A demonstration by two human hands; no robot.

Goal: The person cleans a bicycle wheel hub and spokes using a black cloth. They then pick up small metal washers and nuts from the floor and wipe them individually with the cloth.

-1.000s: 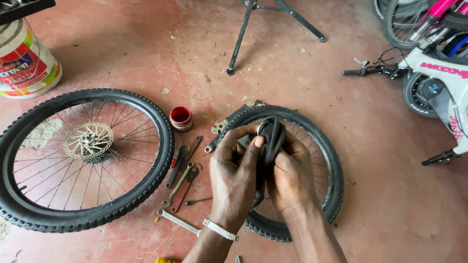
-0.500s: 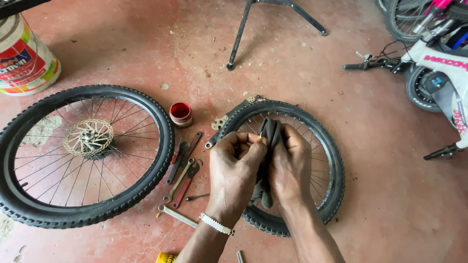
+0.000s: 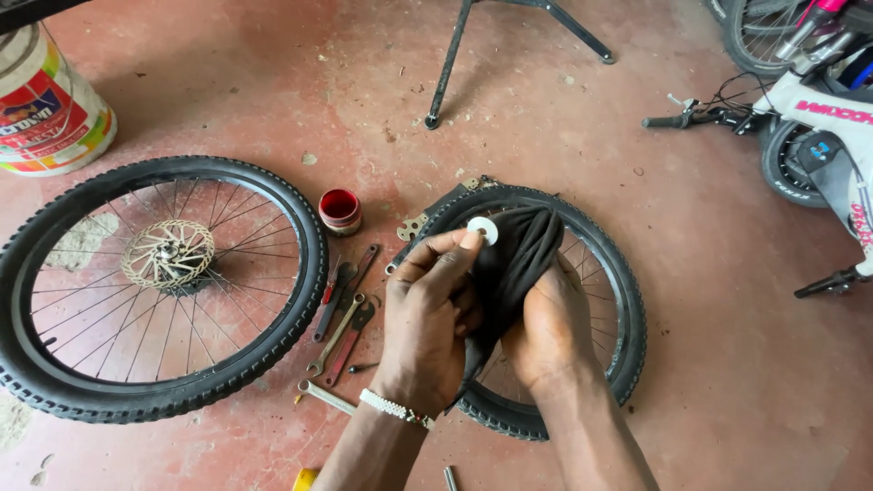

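Matt black rubber tube [image 3: 518,255] with a white patch [image 3: 483,229]; knobbly rubber tyre [image 3: 273,200], shiny metal disc [image 3: 168,255], rough red floor [image 3: 546,118].

Inner tube [image 3: 518,250] now spread wider between hands; white round patch [image 3: 482,229] newly exposed at left thumb tip.

— Any packages or labels here?
— A round paint bucket [image 3: 50,105] at the far left on the floor, its label banded red, yellow, green and white. A small red tin [image 3: 340,209] stands between the wheels.
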